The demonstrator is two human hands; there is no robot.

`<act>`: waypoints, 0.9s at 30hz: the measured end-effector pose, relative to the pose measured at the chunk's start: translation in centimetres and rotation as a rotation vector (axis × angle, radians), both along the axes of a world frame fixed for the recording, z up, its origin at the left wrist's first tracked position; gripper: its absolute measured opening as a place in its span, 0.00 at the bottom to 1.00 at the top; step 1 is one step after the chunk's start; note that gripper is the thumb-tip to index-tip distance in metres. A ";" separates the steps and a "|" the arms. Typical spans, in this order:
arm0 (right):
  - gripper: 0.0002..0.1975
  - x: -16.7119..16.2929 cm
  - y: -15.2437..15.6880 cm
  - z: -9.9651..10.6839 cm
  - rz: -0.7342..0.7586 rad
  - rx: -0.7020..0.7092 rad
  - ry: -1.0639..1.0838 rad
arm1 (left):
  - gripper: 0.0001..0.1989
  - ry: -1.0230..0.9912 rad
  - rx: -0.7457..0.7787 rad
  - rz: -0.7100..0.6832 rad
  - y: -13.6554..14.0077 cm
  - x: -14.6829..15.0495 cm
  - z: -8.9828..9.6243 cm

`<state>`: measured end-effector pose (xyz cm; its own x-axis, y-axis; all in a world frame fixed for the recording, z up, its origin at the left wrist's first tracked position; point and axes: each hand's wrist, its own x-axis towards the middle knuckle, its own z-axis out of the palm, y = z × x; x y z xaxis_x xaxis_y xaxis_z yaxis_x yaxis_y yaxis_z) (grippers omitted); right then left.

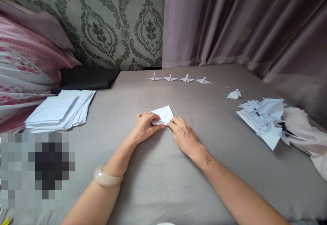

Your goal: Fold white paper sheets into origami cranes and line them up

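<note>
A partly folded sheet of white paper [165, 113] lies on the grey cloth surface in front of me, one corner pointing away. My left hand [146, 124] is over its left side, with thumb and fingers closed on the paper near its front edge. At the right corner, my right hand [182, 131] pinches the paper between its thumb and fingers. The two thumbs almost meet along the near edge. Parts of the paper are hidden under the left fingers.
Several folded paper cranes [187, 78] stand in a row at the back. A single white folded piece [233, 94] and a heap of folded paper [263, 119] lie to the right, beside a pale cloth [301, 126]. Stacked white sheets [57, 110] and a black item [87, 77] are at left.
</note>
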<state>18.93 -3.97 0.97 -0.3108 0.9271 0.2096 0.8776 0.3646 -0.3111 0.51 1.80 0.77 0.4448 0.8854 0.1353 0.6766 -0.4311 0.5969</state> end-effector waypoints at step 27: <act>0.18 0.1 0.0 0.2 -0.040 -0.005 0.013 | 0.06 -0.026 0.256 0.011 0.3 0.0 -0.3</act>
